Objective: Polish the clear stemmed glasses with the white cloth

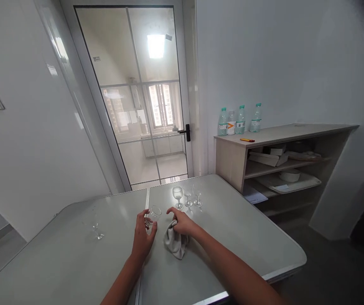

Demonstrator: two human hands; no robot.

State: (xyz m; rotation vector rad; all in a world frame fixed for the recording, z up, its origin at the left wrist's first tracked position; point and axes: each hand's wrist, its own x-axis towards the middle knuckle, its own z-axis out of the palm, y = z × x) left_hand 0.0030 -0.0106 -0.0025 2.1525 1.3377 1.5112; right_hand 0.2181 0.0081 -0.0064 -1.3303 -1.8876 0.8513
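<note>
My left hand (144, 233) is closed around a clear drinking glass (154, 215), tilted with its rim pointing up and to the right. To its right, my right hand (182, 221) grips a crumpled grey-white cloth (175, 242) that hangs down from the fingers. My right index finger points toward the glass but stays apart from it. Just beyond my right hand stand three stemmed glasses: a frosted-looking goblet (177, 196), a small clear one (188, 198) and another clear one (197, 195). Off to the left is one more clear stemmed glass (96, 228).
The pale table (58, 258) has a metal seam down its middle and a rounded right corner. Behind it is a glass door (166, 161) with a black handle. At right, a wooden shelf (229, 163) carries plastic bottles (241, 120), a yellow-red object (247, 140), trays and a bowl (290, 175).
</note>
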